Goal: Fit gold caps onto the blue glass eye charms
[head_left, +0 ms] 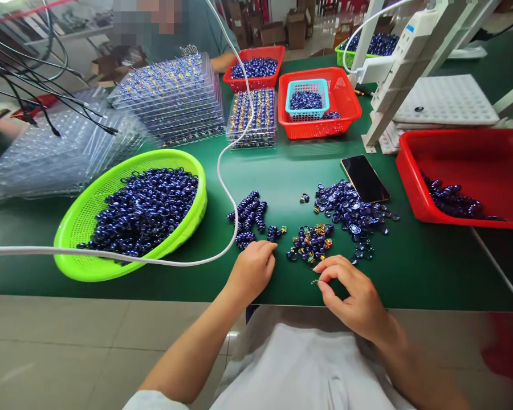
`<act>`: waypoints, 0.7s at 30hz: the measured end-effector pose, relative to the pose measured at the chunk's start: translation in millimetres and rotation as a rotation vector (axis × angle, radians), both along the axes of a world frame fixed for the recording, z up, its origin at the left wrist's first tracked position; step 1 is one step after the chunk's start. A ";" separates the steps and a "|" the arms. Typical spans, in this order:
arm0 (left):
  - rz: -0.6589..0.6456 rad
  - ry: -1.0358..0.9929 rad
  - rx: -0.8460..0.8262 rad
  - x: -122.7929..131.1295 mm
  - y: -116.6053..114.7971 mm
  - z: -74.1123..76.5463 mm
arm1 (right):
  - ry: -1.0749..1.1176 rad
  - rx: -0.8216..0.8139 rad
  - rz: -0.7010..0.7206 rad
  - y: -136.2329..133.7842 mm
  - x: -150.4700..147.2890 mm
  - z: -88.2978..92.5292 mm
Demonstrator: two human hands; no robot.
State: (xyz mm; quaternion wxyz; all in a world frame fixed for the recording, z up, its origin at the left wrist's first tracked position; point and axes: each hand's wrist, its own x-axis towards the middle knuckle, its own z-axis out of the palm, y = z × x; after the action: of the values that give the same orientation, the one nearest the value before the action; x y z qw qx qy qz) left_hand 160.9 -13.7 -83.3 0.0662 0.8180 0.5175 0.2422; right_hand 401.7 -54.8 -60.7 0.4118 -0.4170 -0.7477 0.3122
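My left hand (251,272) rests at the near side of several rows of shiny dark-blue rings (248,210). Its fingers are curled, and whatever they hold is hidden. Just beyond its fingertips lies a short row of rings (273,232) with a yellow-green piece at its end. My right hand (354,293) is closed in a pinch at the table's near edge, with a tiny shiny piece (315,282) at the fingertips, too small to name. Ahead of it sits a pile of blue pieces with coloured parts (312,244). Loose blue discs (346,208) are heaped behind that.
A lime-green basket of blue rings (62,250) stands left, crossed by a white cable (196,263). Stacked clear trays (188,108) and red baskets (285,128) are at the back. A phone (365,177) touches the discs; a red bin (474,213) stands right. Another person sits opposite.
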 end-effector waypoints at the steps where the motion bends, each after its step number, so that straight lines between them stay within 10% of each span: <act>1: -0.004 0.013 -0.007 -0.5 1.4 0.5 | -0.001 0.001 0.001 0.3 0.1 0.7; 21: 0.084 -0.260 -0.073 -6.9 -8.8 1.7 | 0.023 -0.052 -0.039 -1.0 0.7 -8.7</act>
State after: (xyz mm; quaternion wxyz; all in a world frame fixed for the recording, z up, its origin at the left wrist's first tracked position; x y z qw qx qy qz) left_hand 154.0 -22.6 -81.6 0.1521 0.7545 0.5466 0.3299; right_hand 402.4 -55.8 -69.4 0.4155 -0.4385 -0.7263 0.3280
